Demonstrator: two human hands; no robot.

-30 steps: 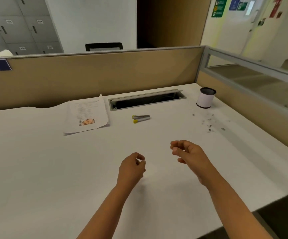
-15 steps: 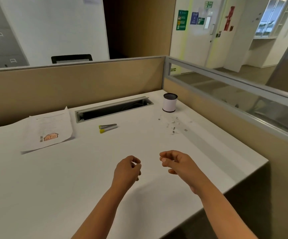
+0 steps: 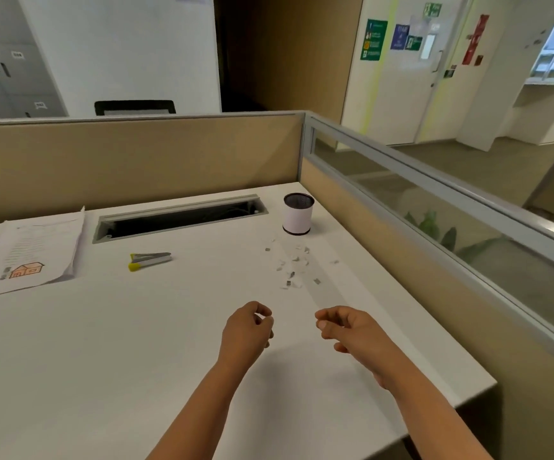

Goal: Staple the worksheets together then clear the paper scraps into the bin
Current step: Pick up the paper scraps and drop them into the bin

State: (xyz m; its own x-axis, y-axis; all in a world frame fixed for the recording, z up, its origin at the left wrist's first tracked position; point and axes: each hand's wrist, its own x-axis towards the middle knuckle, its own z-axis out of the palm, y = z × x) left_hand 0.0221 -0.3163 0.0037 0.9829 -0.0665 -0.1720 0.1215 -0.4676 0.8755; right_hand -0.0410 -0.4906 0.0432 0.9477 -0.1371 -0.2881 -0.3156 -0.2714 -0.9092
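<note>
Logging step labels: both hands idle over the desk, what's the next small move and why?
Probably the left hand reaches for the stapler: both hands hold nothing, the worksheets lie untouched at the far left, and the scraps come second.

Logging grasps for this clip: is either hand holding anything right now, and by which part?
Nothing is held. The left hand and right hand hover above the desk with loosely curled fingers, empty.

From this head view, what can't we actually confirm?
- Worksheets: left edge cut off by the frame; stapled or not, too small to tell.
- Bin: wall hides its contents.
- Left hand, right hand: curled fingers hide whether either holds anything.
- Paper scraps: too small to count.
- Stapler: loaded or not, unseen.
</note>
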